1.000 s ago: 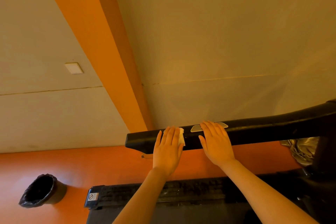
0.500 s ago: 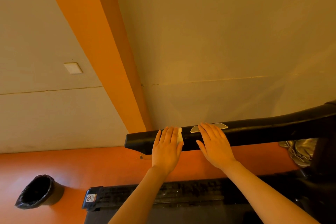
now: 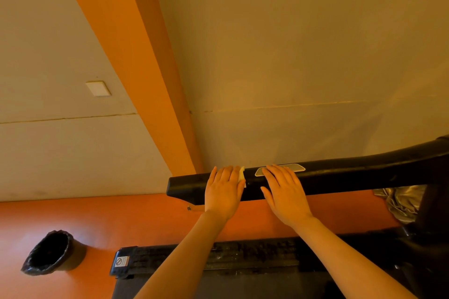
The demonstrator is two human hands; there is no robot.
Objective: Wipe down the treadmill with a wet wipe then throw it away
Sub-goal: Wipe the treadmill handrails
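A black treadmill handrail (image 3: pixel 340 175) runs across the right half of the view, ending at the left near the wall corner. My left hand (image 3: pixel 223 190) lies flat on the rail near that end, fingers straight, pressing a white wet wipe (image 3: pixel 242 175) whose edge shows at the hand's right side. My right hand (image 3: pixel 285 189) rests flat on the rail just to the right, fingertips on a silver oval sensor plate (image 3: pixel 295 168). Below lies the treadmill's black deck (image 3: pixel 243 257).
A black-lined bin (image 3: pixel 52 253) stands on the orange floor at lower left. Beige walls with an orange column (image 3: pixel 136 56) rise behind the rail. Something silvery and crumpled (image 3: pixel 401 201) sits under the rail at the right, beside the dark upright.
My left hand with the wipe has slid slightly left along the rail. My right hand has hardly moved.
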